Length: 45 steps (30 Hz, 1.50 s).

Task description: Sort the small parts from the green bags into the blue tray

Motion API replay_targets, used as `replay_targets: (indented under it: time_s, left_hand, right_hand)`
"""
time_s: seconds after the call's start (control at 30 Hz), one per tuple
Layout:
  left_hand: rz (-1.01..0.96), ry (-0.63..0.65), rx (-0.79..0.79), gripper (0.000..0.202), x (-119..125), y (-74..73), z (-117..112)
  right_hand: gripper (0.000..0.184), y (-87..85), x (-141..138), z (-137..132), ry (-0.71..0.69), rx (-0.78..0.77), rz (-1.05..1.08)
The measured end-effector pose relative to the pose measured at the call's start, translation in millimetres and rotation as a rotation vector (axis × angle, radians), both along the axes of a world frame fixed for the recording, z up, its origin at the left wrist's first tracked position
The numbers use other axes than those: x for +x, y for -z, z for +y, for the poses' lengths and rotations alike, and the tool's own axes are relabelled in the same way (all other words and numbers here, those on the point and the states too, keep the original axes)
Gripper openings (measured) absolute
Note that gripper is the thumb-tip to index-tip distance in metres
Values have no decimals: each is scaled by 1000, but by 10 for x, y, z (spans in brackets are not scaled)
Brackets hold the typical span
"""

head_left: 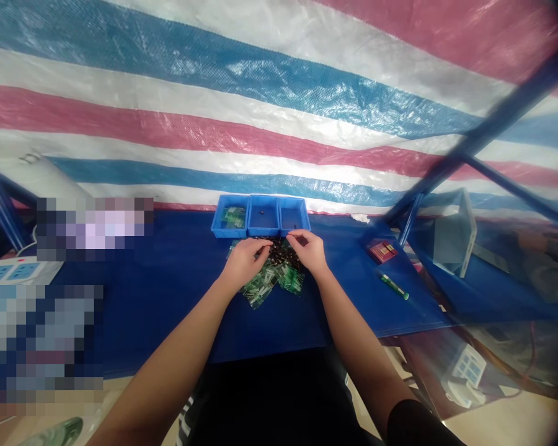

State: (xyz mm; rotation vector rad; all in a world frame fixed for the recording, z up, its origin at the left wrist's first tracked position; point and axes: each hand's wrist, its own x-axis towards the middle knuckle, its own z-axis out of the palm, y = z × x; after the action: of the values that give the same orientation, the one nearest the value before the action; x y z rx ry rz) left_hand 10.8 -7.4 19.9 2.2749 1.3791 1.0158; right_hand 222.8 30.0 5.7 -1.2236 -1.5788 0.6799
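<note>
Both my hands are over a heap of small dark parts (281, 253), whose kind I cannot make out, on the blue table. My left hand (244, 265) is at the heap's left side, thumb and fingers pinched together; anything between them is too small to name. Near the front of the right-hand bin, my right hand (309, 253) is also pinched, and its fingertips hide what they may hold. Small clear packets with green print (260, 288) lie in front of the heap, more of them (292, 280) by my right wrist.
Three joined blue bins stand behind the heap: the left bin (230, 233) has green packets, the middle bin (263, 232) and right bin (300, 206) a few dark bits. Rightward lie a red box (382, 251) and a green tube (394, 286). A power strip (46, 271) is at left.
</note>
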Motion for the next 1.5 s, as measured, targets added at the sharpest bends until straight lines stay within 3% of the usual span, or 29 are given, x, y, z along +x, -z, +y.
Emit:
replay_targets:
  time_s: [0.23,0.53,0.93,1.5]
  left_hand:
    - [-19,-3,35,39,23,10,0]
    - [-27,12,81,25,17,44,22]
    - [-21,-10,3,23,19,13,-1]
    - [-26,-19,38,24,30,24,0]
  right_hand:
    - [25,-39,-117,-63,-247,-187,382]
    - [23,-33,-147,-94,-376,-245,359]
    - [27,16,-175,-119,-379,-209,282]
    - [28,-19,-171,-129,-345,-195,203]
